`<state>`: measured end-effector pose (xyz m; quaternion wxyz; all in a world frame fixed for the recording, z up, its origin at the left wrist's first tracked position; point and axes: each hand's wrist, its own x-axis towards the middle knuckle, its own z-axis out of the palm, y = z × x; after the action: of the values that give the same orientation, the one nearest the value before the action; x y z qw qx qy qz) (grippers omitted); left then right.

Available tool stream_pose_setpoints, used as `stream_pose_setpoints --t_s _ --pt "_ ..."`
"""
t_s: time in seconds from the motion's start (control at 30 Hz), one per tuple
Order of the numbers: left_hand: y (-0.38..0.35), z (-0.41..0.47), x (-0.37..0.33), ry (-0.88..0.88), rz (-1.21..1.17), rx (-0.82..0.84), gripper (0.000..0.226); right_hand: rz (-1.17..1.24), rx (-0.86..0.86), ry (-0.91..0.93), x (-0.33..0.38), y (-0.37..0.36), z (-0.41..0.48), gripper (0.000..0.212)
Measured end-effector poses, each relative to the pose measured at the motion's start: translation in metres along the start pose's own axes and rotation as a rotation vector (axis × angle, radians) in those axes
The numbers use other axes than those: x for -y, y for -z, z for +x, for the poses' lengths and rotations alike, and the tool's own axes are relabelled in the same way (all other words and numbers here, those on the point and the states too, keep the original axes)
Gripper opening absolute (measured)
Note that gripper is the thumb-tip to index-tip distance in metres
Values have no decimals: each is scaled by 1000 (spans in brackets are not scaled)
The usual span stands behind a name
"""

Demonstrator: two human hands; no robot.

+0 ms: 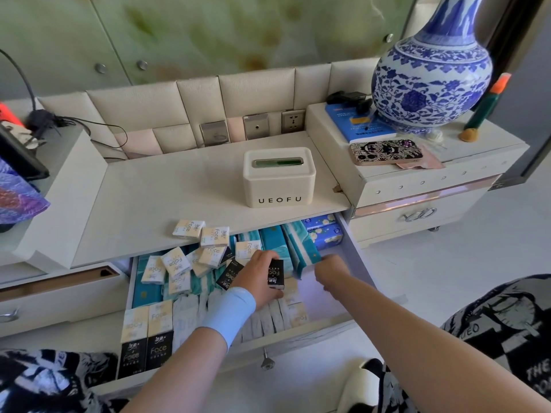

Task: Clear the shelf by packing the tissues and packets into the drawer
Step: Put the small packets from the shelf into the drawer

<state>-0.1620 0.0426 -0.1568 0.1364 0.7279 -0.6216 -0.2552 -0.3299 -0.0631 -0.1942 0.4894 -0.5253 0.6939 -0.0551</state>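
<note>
The left hand (262, 275) pinches a black packet (276, 274) for slotting in; beside it, the right hand (331, 271) seemingly parts teal packs (301, 248), its grip too blurred to tell.

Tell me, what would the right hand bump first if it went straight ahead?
Most likely the teal tissue pack standing in the drawer, just beyond the right hand. Blur hides whether they already touch.

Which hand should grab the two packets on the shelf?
Probably left. The left hand is nearer the packets on the shelf, once it drops its black packet. The right hand would have to cross over it.
</note>
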Motion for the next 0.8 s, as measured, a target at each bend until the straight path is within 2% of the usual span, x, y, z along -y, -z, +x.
stream_pose_setpoints --t_s 0.1,0.2,0.23,0.3,0.33,0.4,0.47,0.53,0.63,0.7,0.8 --pt "0 2 0 7 -12 6 72 -116 83 76 2 -4 -2 35" --pt "2 5 -3 8 -17 -5 73 -222 69 76 4 -4 -11 32" --pt "3 6 -5 5 -17 -9 73 -228 30 49 5 -2 -14 30" --pt "4 9 -10 -9 -28 0 74 -59 -80 75 8 3 -18 21" --pt "4 11 -14 -17 -39 11 75 83 -56 147 14 8 -24 22" --pt "2 16 -22 -44 -63 28 75 343 192 149 25 21 -37 31" --pt "0 21 -29 -93 -98 5 63 333 407 179 29 29 -41 29" --pt "-1 27 -35 -162 -93 -29 42 258 476 211 28 36 -46 20" --pt "-4 35 -47 -240 -72 -12 26 330 621 114 19 39 -38 17" --pt "-9 41 -52 -254 -55 -14 23 314 638 66 17 42 -33 22" --pt "-15 54 -56 -227 -32 -56 30 261 534 94 23 52 -26 24"
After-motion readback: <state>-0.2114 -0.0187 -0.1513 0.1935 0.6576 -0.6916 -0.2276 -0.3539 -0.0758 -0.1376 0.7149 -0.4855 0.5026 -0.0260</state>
